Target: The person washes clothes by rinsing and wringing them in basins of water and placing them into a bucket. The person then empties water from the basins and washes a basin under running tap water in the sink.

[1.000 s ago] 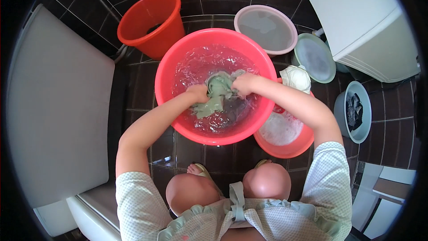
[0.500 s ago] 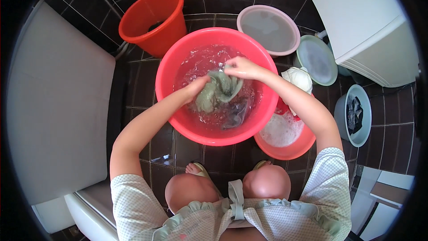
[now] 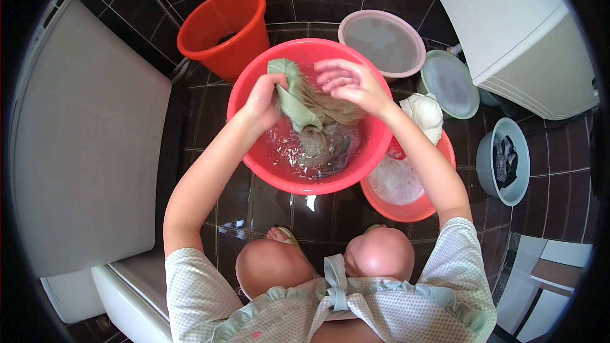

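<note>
A wet green cloth garment (image 3: 293,98) hangs from my left hand (image 3: 264,98), whose fingers are wrapped round its upper edge. The garment's lower part trails into the water of a large pink-red basin (image 3: 239,121). Over the basin's right side is my right hand (image 3: 356,84), fingers apart and curved, with nothing held in it; it is beside the cloth's upper right part. Something dark lies in the water under the garment, its kind hard to make out.
An orange-red bucket (image 3: 254,35) stands far left. Far right are a pink basin of cloudy water (image 3: 419,67) and a pale green basin (image 3: 475,111). A soapy red basin (image 3: 445,200) with white cloth (image 3: 422,113) sits near right; a blue-grey basin (image 3: 486,159) holds dark clothes.
My left hand has risen, lifting the green garment partly out of the water. The right hand has come off the cloth and opened. The basin's near rim sits a little higher in view.
</note>
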Available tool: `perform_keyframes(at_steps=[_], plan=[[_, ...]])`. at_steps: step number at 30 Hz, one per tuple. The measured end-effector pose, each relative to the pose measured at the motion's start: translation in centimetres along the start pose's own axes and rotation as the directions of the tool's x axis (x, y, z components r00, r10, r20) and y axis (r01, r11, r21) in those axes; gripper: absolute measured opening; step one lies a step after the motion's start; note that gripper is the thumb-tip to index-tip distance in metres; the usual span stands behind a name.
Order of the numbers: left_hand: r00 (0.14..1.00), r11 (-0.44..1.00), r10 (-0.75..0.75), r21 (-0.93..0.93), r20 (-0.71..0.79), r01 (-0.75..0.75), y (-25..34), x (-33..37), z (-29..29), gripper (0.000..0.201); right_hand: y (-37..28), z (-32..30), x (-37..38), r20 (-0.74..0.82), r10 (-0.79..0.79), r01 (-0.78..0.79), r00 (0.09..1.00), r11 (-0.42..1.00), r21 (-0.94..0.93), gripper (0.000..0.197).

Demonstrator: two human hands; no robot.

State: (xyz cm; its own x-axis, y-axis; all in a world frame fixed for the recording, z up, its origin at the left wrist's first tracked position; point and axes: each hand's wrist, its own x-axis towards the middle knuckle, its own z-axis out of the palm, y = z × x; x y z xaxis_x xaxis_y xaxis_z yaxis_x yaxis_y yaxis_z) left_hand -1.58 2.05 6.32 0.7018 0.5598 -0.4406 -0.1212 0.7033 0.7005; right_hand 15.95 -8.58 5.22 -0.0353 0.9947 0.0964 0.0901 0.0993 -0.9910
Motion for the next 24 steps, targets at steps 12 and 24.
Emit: perform_keyframes(at_steps=[12,24], plan=[[0.955,0.951,0.270,-0.191,0.124,-0.244,5.2,-3.0,1.4,0.031,8.5,4.6,3.6,0.114,0.119,-0.108,0.986,0.989,-0.105,0.059],[0.982,0.948,-0.188,0.259,-0.015,0.185,2.2,-1.2,-11.4,0.040,0.5,1.8,2.3,-0.198,-0.129,0.142,0.972,0.988,0.053,0.072]])
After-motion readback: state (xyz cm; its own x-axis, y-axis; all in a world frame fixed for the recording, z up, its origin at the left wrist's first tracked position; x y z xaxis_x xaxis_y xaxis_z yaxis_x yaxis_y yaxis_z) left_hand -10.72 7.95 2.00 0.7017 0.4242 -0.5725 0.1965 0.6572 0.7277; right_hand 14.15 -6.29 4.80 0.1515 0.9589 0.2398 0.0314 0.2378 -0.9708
